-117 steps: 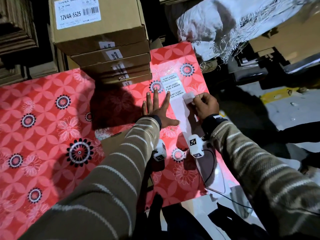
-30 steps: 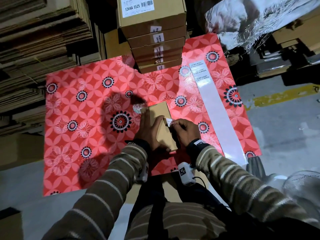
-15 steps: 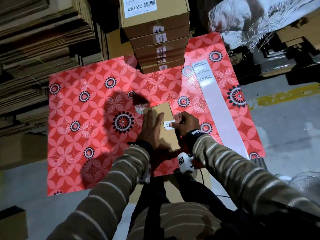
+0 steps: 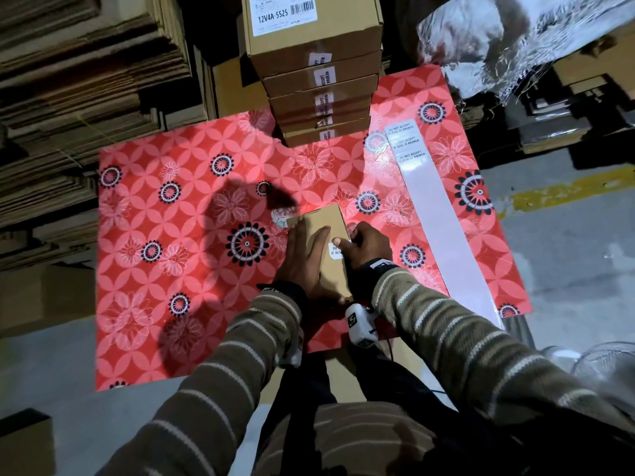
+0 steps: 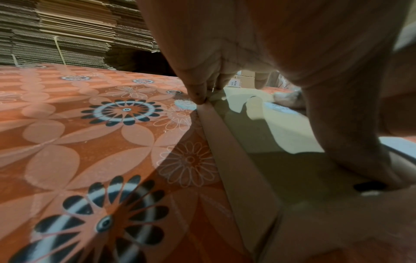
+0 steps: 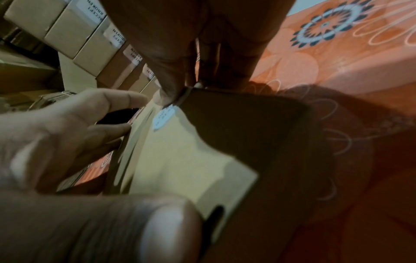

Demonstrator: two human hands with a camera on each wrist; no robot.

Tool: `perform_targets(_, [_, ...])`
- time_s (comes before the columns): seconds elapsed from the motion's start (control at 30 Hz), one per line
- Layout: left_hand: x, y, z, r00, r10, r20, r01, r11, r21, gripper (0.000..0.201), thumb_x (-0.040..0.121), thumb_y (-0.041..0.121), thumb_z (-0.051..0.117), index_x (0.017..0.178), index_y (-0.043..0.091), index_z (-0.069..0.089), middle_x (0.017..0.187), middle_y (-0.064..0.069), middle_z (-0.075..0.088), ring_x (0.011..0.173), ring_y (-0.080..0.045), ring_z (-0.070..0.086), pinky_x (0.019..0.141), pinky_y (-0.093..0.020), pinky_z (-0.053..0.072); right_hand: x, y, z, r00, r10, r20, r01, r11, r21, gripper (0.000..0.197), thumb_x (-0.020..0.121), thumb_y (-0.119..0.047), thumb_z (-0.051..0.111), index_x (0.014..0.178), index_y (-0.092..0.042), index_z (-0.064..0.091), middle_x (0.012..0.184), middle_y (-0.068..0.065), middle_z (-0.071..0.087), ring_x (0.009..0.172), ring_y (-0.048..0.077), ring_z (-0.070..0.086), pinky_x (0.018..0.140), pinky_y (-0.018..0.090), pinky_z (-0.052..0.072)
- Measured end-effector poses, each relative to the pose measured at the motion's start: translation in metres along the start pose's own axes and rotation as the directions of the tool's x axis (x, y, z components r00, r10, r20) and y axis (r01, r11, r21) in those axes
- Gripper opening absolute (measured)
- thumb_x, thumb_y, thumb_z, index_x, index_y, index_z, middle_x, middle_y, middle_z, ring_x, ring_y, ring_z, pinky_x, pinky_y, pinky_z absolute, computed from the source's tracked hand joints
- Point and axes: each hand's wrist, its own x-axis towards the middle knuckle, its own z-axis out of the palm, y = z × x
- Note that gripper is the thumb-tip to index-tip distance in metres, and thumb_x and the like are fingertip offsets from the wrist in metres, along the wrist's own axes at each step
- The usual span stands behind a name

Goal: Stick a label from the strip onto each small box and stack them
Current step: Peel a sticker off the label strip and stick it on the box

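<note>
Label [image 4: 335, 250] folds limp over the stiff, light box's [image 4: 330, 219] right edge; left hand [image 4: 304, 261] flat steadying, right hand [image 4: 366, 247] pinching it down.

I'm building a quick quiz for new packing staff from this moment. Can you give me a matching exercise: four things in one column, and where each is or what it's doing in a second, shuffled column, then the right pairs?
Things
1. small brown cardboard box
2. white seal label
3. long white label strip
4. stack of labelled brown boxes

Places or states
A. lies along the right side of the red flowered sheet
B. stands at the sheet's far edge
C. held flat under the left hand
D. pressed onto the box's right edge by the right hand

Pairs: 1-C, 2-D, 3-A, 4-B
</note>
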Motion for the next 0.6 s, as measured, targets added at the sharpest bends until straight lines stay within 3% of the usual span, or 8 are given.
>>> perform_targets(0.17, [0.0,-0.002,0.002,1.0,0.007,0.001,-0.007,1.0,-0.003,0.143,0.042,0.064,0.089,0.155,0.039,0.006,0.163,-0.004,-0.023,0.15,-0.03,-0.019,0.119,-0.051,0.009,0.002,0.024,-0.008,0.998,0.001,0.061,-0.013,0.978,0.209,0.016,0.083,-0.027,0.073,0.07,-0.021,0.066,0.069,-0.006,0.07,0.065,0.012,0.063,0.068,0.033,0.056])
perform_targets(0.27, [-0.001,-0.004,0.003,1.0,0.017,0.004,-0.017,1.0,0.003,0.14,0.044,0.064,0.088,0.155,0.043,0.006,0.162,-0.003,-0.025,0.15,-0.031,-0.019,0.119,-0.053,0.01,-0.002,0.032,-0.007,0.997,0.008,0.082,-0.03,0.963,0.268,0.011,0.083,-0.027,0.073,0.075,-0.034,0.075,0.079,-0.006,0.075,0.07,0.013,0.068,0.074,0.043,0.059])
perform_targets(0.37, [-0.001,-0.006,0.003,1.0,0.028,0.001,-0.028,0.999,0.027,0.136,0.047,0.068,0.085,0.155,0.042,0.007,0.162,-0.003,-0.025,0.15,-0.032,-0.017,0.119,-0.056,0.013,-0.009,0.032,-0.008,0.994,-0.041,0.1,0.015,0.967,0.253,0.014,0.083,-0.03,0.069,0.085,-0.041,0.077,0.08,-0.009,0.076,0.079,0.015,0.073,0.076,0.04,0.06])
perform_targets(0.43, [0.0,-0.006,0.003,1.0,0.024,0.017,-0.024,0.999,0.048,0.135,0.049,0.071,0.083,0.155,0.041,0.006,0.162,-0.005,-0.025,0.15,-0.033,-0.017,0.118,-0.056,0.014,-0.017,0.033,-0.013,0.989,-0.099,0.113,0.074,0.976,0.207,0.012,0.087,-0.025,0.067,0.09,-0.027,0.079,0.079,-0.004,0.077,0.076,0.014,0.072,0.071,0.034,0.059])
perform_targets(0.5, [0.001,-0.006,0.004,0.999,0.024,0.034,-0.026,0.998,0.058,0.135,0.05,0.075,0.081,0.155,0.042,0.004,0.162,-0.007,-0.025,0.15,-0.034,-0.017,0.118,-0.057,0.015,-0.022,0.035,-0.019,0.983,-0.114,0.146,0.092,0.985,0.146,0.021,0.089,-0.023,0.066,0.074,-0.013,0.076,0.063,0.001,0.071,0.061,0.015,0.068,0.063,0.031,0.056])
perform_targets(0.6, [0.003,-0.007,0.004,0.999,0.026,0.041,-0.029,0.997,0.066,0.132,0.052,0.073,0.082,0.155,0.041,0.006,0.162,-0.008,-0.024,0.15,-0.034,-0.016,0.119,-0.057,0.018,-0.021,0.034,-0.027,0.979,-0.062,0.193,0.049,0.996,0.069,0.04,0.09,-0.031,0.064,0.056,-0.012,0.063,0.048,0.0,0.062,0.05,0.018,0.062,0.057,0.029,0.053])
